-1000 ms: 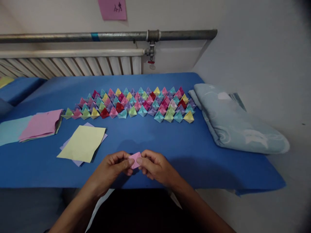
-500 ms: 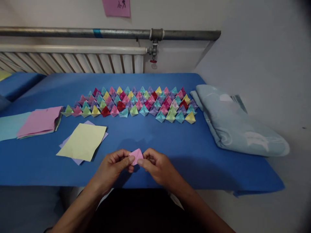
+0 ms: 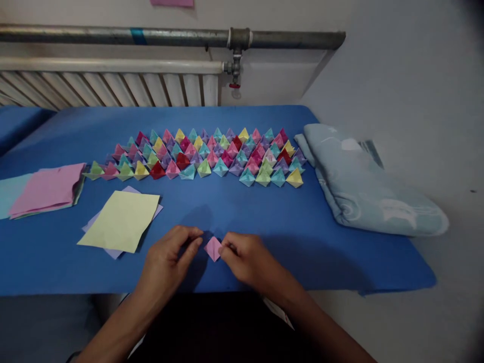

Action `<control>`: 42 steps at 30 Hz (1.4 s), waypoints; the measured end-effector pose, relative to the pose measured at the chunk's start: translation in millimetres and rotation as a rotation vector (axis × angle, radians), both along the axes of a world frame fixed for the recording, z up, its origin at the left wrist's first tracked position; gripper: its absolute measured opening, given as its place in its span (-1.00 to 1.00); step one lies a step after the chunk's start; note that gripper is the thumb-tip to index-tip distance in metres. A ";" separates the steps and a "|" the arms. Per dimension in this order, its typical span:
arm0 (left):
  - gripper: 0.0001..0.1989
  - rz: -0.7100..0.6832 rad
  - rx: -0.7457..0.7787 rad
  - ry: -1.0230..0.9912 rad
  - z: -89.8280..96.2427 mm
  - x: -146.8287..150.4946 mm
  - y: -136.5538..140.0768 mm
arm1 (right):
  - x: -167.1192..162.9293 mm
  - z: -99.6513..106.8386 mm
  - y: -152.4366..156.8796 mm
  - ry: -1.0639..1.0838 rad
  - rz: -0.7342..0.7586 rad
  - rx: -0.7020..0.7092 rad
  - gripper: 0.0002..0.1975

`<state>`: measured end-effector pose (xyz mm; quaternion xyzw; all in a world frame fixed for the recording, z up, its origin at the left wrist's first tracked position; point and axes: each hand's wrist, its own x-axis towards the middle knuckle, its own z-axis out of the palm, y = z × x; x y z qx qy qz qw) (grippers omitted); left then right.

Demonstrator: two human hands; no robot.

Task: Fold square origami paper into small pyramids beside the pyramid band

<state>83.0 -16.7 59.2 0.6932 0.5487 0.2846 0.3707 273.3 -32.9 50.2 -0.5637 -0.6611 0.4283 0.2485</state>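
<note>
A small pink piece of folded paper (image 3: 213, 249), diamond-shaped with a crease down its middle, is pinched at its right corner by my right hand (image 3: 244, 257). My left hand (image 3: 170, 256) is just left of it, thumb and fingers parted, touching nothing. Beyond my hands, rows of folded paper boats (image 3: 204, 168) in many colours stand close together. To the left of my hands, a pale yellow paper sheet (image 3: 123, 220) overlaps a purple sheet (image 3: 112, 253) on the blue surface.
A stack of pink paper (image 3: 47, 190) and a light blue sheet (image 3: 11, 194) lie at the far left of the blue-covered table (image 3: 302, 262). A folded light blue blanket (image 3: 363, 186) rests at the right. Behind are a radiator (image 3: 151, 91) and a pipe (image 3: 181, 38).
My left hand has let go of the pink folded paper and drawn back to the left. My right hand still holds it. The view has tilted slightly downward.
</note>
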 end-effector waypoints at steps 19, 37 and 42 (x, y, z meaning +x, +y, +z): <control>-0.75 -0.529 0.630 0.433 -25.5 -7.2 5.0 | 11.7 -17.7 -13.0 -0.213 0.226 0.508 -0.81; -0.78 -0.500 0.776 0.362 -38.4 -10.6 -0.9 | 9.7 -21.3 -13.0 -0.355 0.222 0.634 -0.78; -0.79 -0.495 0.784 0.339 -39.0 -8.2 1.6 | 9.3 -21.9 -13.8 -0.332 0.200 0.614 -0.83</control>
